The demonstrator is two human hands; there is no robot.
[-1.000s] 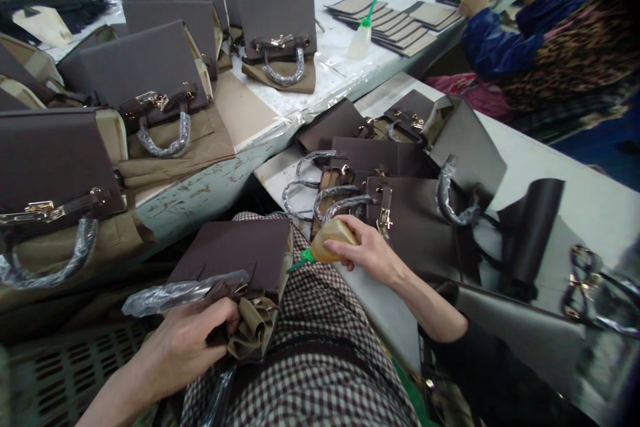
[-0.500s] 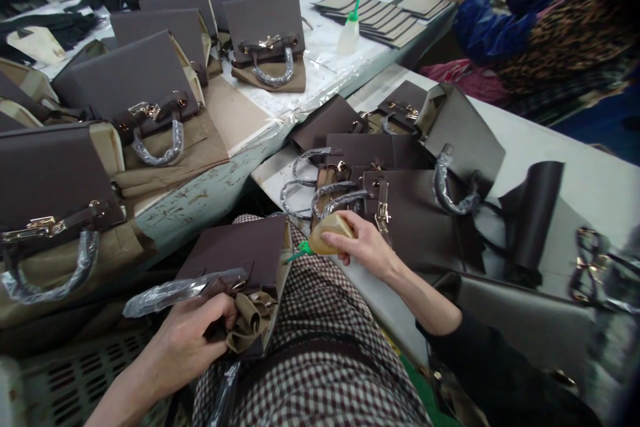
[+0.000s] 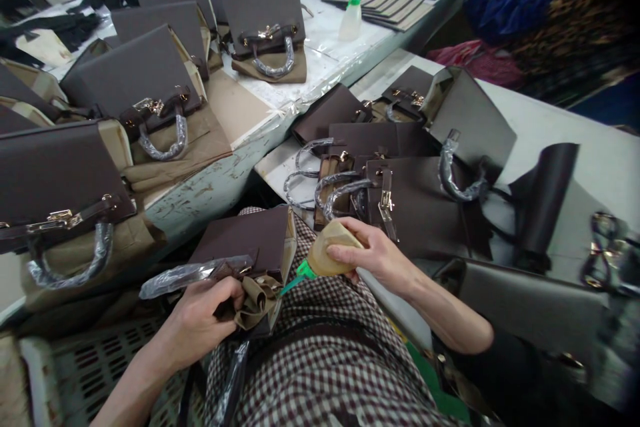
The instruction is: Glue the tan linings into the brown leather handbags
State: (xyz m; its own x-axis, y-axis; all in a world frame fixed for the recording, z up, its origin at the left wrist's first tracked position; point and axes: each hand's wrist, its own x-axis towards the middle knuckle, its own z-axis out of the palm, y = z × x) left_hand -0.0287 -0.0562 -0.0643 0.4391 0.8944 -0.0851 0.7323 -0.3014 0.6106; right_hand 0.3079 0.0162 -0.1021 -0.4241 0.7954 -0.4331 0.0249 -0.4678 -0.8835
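Note:
On my lap lies a dark brown handbag (image 3: 245,237) with a plastic-wrapped handle (image 3: 193,275) and bunched tan lining (image 3: 259,300) at its near end. My left hand (image 3: 205,317) is closed on the bag's near end, at the lining and handle base; its fingertips are partly hidden. In my right hand (image 3: 377,255) is a squeeze bottle (image 3: 330,250) of yellowish liquid, tilted downward. Its green nozzle (image 3: 297,277) points at the bag's open side edge, close to the lining. Whether the tip touches the edge I cannot tell.
Several brown handbags (image 3: 135,80) stand on the left table, beside a second green-tipped bottle (image 3: 351,17) and stacked panels (image 3: 395,3). More bags (image 3: 415,207) crowd the right table. A plastic crate (image 3: 100,360) sits lower left. A co-worker's blue sleeve (image 3: 505,3) shows upper right.
The bottle has moved down along the bag's side edge, its nozzle now nearer the lining and tilted more steeply. My left hand keeps its hold on the bag. The view has shifted slightly.

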